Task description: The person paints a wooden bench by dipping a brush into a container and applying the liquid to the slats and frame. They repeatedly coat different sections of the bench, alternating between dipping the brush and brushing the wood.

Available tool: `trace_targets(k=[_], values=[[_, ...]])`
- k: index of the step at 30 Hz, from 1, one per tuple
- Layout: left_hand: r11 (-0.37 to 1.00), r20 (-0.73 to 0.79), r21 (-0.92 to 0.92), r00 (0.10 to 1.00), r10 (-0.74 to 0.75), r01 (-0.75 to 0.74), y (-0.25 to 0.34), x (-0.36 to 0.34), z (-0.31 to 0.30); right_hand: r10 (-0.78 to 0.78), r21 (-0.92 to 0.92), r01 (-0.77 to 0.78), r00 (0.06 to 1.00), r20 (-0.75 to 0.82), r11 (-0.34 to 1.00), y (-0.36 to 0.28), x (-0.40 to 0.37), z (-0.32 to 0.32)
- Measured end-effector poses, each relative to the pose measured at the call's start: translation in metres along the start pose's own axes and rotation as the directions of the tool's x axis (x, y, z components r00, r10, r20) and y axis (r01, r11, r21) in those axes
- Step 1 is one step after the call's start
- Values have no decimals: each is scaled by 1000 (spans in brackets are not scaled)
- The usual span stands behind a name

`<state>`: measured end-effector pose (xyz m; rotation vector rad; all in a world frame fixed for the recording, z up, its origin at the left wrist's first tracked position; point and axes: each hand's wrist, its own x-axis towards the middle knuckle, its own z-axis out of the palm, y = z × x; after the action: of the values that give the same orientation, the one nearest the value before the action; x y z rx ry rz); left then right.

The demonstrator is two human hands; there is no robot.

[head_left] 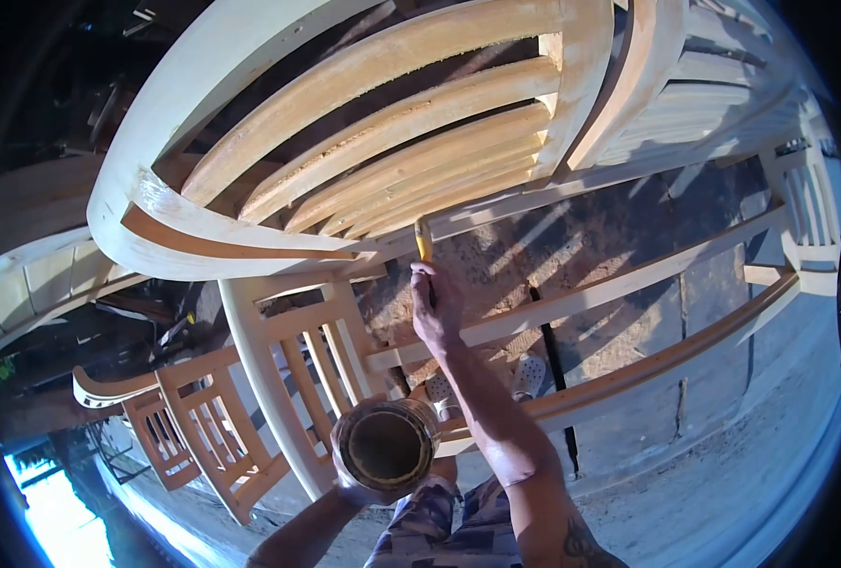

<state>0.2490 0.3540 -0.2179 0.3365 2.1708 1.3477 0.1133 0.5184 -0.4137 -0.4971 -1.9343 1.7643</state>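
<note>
My right hand (436, 308) is closed around a paintbrush (424, 240), whose yellow part sticks up past my fingers. The brush end is right at the lower rail of a pale wooden bench back (482, 206), just under its curved slats (382, 166). Down by my legs, my left hand (347, 481) wraps round the side of a round can (388, 447). The can's mouth faces up, its rim is smeared, and the inside looks dark. Below the back, the bench's open seat frame (628, 276) runs off to the right.
A slatted side panel (311, 350) stands left of the can. Further left are another wooden frame (207, 421) and a curved wooden piece (51, 279). At the far right is another slatted end (806, 204). My feet in perforated shoes (528, 376) stand near the frame's rails.
</note>
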Motion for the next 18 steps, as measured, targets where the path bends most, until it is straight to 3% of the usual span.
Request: trace_targets(k=[3,7,8,9,10,12,15,17,18], values=[[998,-9,61,1000,-9,10,0,0,0,-132,38,126,940,315,991,-17,-1,10],[996,-164,79,985,57,-44,2,5,4,-144,45,136,949,280,990,-4,5,-9],[996,-192,70,979,69,-56,2,6,4,40,13,-45,971,234,999,-2,13,-21],[996,-189,62,979,72,-61,0,8,4,132,111,-145,984,124,983,19,16,-26],[999,-195,25,980,44,-40,0,7,5,40,153,-35,999,-31,988,40,24,-33],[996,-210,-83,977,-40,23,-1,6,8,92,275,-13,957,-275,961,18,42,-60],[987,-206,-151,975,-90,59,4,8,11,-74,-1,77,947,-312,997,22,50,-62],[995,-186,-96,981,-49,32,3,12,11,-199,-130,205,978,61,970,1,41,-45],[999,-168,-42,986,-17,10,0,14,10,-194,-54,205,967,165,977,-1,34,-38]])
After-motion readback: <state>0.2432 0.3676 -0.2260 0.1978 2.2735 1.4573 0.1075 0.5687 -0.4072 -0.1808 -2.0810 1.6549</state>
